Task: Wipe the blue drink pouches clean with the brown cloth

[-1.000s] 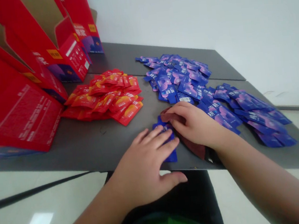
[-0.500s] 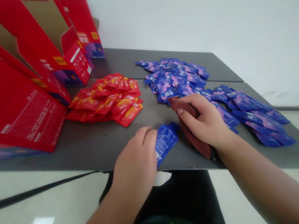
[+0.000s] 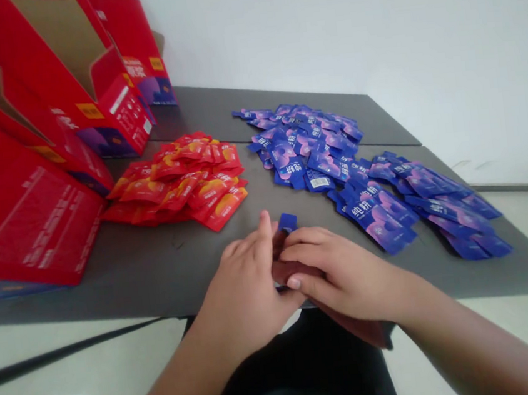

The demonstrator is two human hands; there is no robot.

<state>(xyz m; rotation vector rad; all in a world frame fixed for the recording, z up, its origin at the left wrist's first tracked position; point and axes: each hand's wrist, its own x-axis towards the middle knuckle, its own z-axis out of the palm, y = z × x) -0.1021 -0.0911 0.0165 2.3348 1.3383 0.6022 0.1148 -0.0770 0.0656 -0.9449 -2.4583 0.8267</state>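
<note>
Near the table's front edge my left hand (image 3: 243, 291) is closed on a blue sachet (image 3: 288, 221). Only the sachet's top end shows beyond the fingers; the hands hide the rest. My right hand (image 3: 342, 271) grips a brown cloth (image 3: 365, 331), which hangs down past the table edge. The two hands meet, with the cloth against the sachet. Ahead of them lies a heap of blue and purple sachets (image 3: 285, 157), and a loose group of the same kind (image 3: 382, 219) lies beyond my right hand. A pile of red sachets (image 3: 173, 185) sits to the left.
Tall red cartons (image 3: 24, 204) with cut-open fronts stand along the left side of the grey table (image 3: 159, 277). A row of overlapping blue sachets (image 3: 448, 203) spreads at the right. Behind the table rises a white wall (image 3: 368, 23).
My right hand has moved left and down with the cloth, from beside the blue heap to my left hand. The sachet in my left hand is now mostly covered.
</note>
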